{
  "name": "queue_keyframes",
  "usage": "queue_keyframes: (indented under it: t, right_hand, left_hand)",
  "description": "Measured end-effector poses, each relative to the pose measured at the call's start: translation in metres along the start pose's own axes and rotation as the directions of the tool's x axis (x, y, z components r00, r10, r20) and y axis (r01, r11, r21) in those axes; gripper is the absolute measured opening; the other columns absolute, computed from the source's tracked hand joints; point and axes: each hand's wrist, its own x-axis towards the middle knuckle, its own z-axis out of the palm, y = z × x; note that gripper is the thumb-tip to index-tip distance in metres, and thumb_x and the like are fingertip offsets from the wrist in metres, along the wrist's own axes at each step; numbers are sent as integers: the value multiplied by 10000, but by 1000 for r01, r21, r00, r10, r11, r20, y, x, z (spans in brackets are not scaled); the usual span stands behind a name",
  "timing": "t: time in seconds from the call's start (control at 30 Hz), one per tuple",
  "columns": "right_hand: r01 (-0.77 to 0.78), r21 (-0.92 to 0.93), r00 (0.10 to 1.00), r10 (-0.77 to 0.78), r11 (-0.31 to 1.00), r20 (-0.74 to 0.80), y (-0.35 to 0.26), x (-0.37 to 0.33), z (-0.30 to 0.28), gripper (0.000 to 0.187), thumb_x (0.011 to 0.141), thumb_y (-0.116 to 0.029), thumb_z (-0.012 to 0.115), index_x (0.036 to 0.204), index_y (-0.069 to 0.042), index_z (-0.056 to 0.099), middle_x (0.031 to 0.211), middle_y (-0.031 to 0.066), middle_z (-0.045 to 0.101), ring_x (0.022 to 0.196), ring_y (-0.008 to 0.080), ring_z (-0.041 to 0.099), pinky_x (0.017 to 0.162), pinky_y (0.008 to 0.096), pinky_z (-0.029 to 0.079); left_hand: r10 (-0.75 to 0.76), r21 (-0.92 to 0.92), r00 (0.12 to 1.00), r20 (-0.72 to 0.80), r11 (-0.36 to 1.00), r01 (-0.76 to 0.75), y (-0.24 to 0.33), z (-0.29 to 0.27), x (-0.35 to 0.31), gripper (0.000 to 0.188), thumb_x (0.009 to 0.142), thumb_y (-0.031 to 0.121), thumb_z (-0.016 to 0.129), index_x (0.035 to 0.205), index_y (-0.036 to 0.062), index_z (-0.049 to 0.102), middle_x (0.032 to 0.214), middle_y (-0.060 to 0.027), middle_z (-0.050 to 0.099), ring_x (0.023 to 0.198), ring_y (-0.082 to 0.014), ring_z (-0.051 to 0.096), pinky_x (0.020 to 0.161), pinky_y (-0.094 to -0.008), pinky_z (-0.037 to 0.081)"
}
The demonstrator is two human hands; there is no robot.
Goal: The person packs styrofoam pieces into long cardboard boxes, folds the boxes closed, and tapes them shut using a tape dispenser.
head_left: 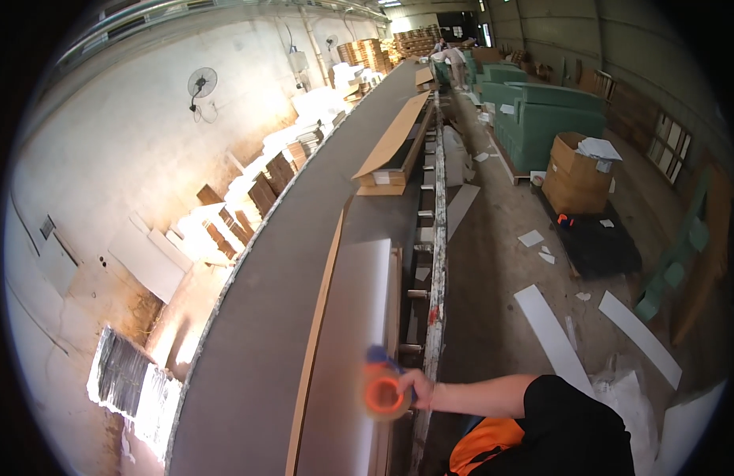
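My right hand [416, 389] grips a tape dispenser [383, 389] with an orange hub and a blue head. The dispenser is blurred by motion. It is held over the right edge of a long, pale flat panel [355, 317], which lies on the dark conveyor belt [264, 293]. Along the panel's left side runs a brown cardboard edge [319, 341]. Whether the dispenser touches the panel, I cannot tell. My bare right forearm comes from a black sleeve at the lower right. My left hand is out of the picture.
Farther up the belt lies a long cardboard box [391, 147] with a raised flap. A worn metal rail [438, 238] borders the belt on the right. Beyond it stand a carton [573, 174] and green blocks [557, 119]; white strips [549, 333] litter the floor. A person [454, 67] stands far off.
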Motion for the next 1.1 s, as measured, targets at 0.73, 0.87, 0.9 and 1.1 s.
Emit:
queue_keyframes:
  t: [0.73, 0.87, 0.9, 1.1]
  right_hand:
    - [437, -107, 791, -439, 893, -426, -273, 125, -135, 231, 745, -125, 653, 960, -98, 573, 905, 56, 583, 856, 204, 631, 692, 382, 521]
    - [365, -281, 770, -457, 888, -445, -300, 236, -123, 405, 719, -136, 700, 1086, -106, 532, 898, 64, 581, 796, 216, 630, 658, 410, 530]
    - [297, -414, 740, -481, 860, -470, -298, 259, -118, 426, 713, -146, 700, 1100, -105, 528, 909, 62, 582, 772, 194, 617, 619, 393, 516]
    - [-388, -881, 669, -575, 272, -472, -277, 319, -113, 654, 734, -362, 729, 1235, 28, 572, 1166, 221, 646, 1099, 340, 614, 1001, 473, 448]
  left_hand:
    - [-651, -914, 734, -194, -152, -376, -37, 27, 36, 551, 916, 68, 583, 1431, 34, 390, 1336, -284, 492, 1131, -418, 569, 935, -547, 522]
    - [-810, -887, 580, 84, -326, -328, 46, -10, 35, 417, 882, 162, 595, 1256, -22, 573, 1255, -311, 551, 1118, -441, 579, 906, -541, 525]
    - [-814, -890, 575, 84, -321, -325, 57, -14, 33, 417, 882, 162, 595, 1256, -22, 573, 1255, -311, 551, 1118, -441, 579, 906, -541, 525]
    - [-693, -888, 683, 230, -437, -145, 200, -115, -15, 494, 878, 341, 647, 1196, -33, 586, 961, -185, 669, 776, -321, 657, 608, -349, 584]
